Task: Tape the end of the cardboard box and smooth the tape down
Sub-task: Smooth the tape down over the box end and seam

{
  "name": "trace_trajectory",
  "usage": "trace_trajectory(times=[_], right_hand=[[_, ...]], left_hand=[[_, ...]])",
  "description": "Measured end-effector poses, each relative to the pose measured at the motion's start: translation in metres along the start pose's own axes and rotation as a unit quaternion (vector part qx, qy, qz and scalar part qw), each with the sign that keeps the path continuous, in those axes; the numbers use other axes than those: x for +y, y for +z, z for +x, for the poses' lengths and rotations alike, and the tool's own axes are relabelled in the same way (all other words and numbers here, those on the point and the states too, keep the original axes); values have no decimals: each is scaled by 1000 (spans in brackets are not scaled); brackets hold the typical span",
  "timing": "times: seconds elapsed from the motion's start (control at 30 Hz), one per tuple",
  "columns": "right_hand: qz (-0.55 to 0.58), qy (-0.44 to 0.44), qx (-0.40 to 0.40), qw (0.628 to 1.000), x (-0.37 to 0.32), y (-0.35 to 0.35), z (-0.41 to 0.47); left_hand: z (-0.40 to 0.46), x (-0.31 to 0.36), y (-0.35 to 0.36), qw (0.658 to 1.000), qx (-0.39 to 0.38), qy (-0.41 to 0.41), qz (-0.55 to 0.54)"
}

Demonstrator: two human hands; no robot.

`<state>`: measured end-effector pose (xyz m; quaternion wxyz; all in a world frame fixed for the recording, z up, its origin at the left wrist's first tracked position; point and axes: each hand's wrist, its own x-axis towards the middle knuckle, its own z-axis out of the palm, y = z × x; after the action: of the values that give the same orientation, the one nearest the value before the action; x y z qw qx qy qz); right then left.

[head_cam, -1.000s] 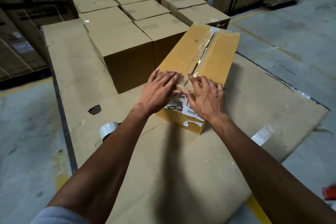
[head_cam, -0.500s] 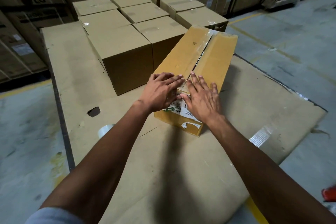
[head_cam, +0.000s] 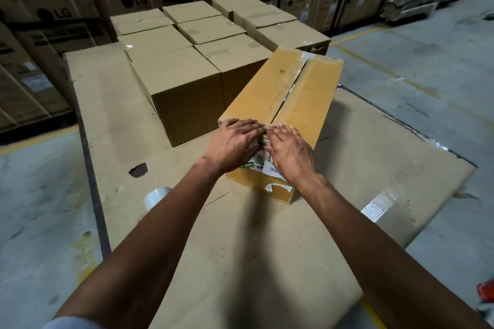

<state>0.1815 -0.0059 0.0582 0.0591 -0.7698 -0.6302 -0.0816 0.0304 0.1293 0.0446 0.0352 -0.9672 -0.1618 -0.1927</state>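
Observation:
A long yellow-brown cardboard box (head_cam: 283,93) lies on a flat cardboard sheet (head_cam: 240,235), its top seam running away from me with clear tape glinting at the far end. My left hand (head_cam: 235,144) and my right hand (head_cam: 290,152) lie flat, fingers spread, side by side on the near top edge and end face, over a white printed label (head_cam: 270,168). Neither hand holds anything. A roll of clear tape (head_cam: 156,196) sits on the sheet to the left, partly hidden by my left forearm.
Several closed brown boxes (head_cam: 184,88) stand in rows just behind and left of the long box. Stacked cartons (head_cam: 53,13) line the back wall. Concrete floor (head_cam: 427,67) with yellow lines lies to the right. A dark hole (head_cam: 138,169) marks the sheet.
Both hands have slid a little toward me along the near end of the box, pressing flat. The camera view has shifted slightly; the box has not moved.

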Motion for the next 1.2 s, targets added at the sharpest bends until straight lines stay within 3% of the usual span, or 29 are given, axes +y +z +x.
trace_trajectory(times=[0.2,0.5,0.7,1.0,1.2], right_hand=[[18,41,-42,998,-2,-4,14],[64,24,46,997,0,0,0],[64,14,46,997,4,3,2],[4,59,-58,997,-7,-3,21],[49,38,2,998,-4,-4,12]], left_hand=[[17,4,-10,997,-62,-27,39],[0,4,2,999,36,-5,-12],[2,2,1,998,55,-5,-32],[17,11,-11,998,-44,-47,15],[8,11,-16,999,0,-29,-27]])
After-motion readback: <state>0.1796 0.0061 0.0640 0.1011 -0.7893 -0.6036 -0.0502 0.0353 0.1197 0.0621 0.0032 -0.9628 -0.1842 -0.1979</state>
